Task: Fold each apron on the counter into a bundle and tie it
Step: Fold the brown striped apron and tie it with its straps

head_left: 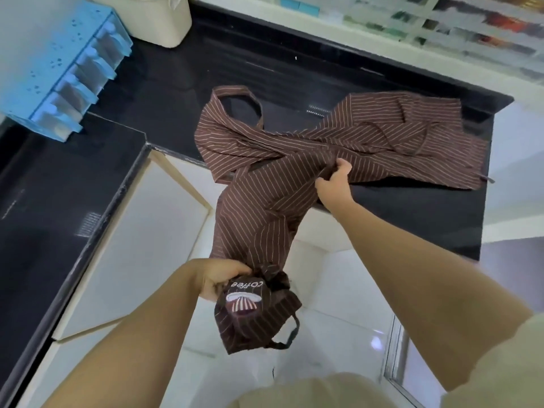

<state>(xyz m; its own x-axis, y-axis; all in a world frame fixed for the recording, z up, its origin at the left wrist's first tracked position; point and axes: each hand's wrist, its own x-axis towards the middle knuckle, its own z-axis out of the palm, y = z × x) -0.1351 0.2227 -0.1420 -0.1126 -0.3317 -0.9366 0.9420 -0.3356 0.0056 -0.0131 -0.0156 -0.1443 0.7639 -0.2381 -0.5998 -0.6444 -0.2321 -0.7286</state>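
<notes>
Gripping the bunched bib end of one apron (259, 219) at lower centre, the left hand (217, 279) is clenched around the cloth just above its "coffee" logo. The right hand (335, 179) pinches the same apron's far end at the bench (412, 219) edge, centre right. The apron spans the gap between them, off the bench and over the floor (338, 304).

A second apron (368, 134) lies spread on the bench, touching or overlapping the held one right where the right hand pinches. I cannot tell if that pinch has caught both. If it has, a pull would likely drag the second apron off the edge. The strap (290, 334) dangling below the left hand could also snag or tangle during folding.
</notes>
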